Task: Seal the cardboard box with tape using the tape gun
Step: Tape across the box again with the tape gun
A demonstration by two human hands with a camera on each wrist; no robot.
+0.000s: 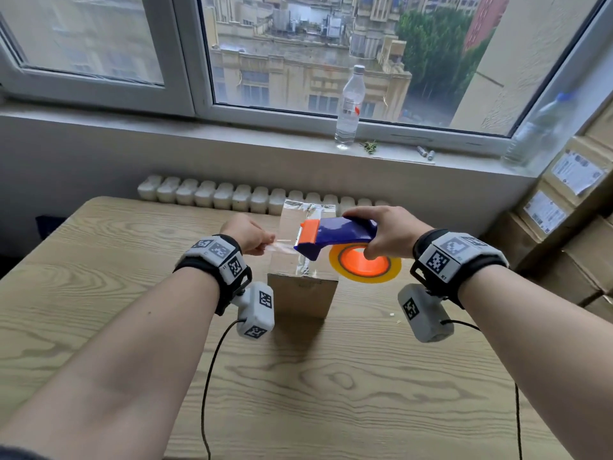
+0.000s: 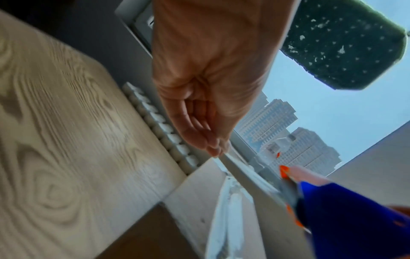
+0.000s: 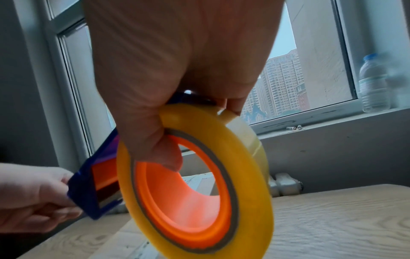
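Tape end drawn out above the box, both my hands occupied.

From the head view, my left hand (image 1: 249, 234) pinches the free tape end (image 1: 280, 249) just left of the tape gun (image 1: 335, 236), which my right hand (image 1: 388, 232) grips over the cardboard box (image 1: 303, 293) on the table (image 1: 99, 293). Only the left wrist view shows the curled fingertips (image 2: 216, 149) closed on the strip. Only the right wrist view shows my thumb hooked into the orange core of the yellow roll (image 3: 199, 184). The labels on the stacked cartons (image 1: 577, 207) are unreadable.
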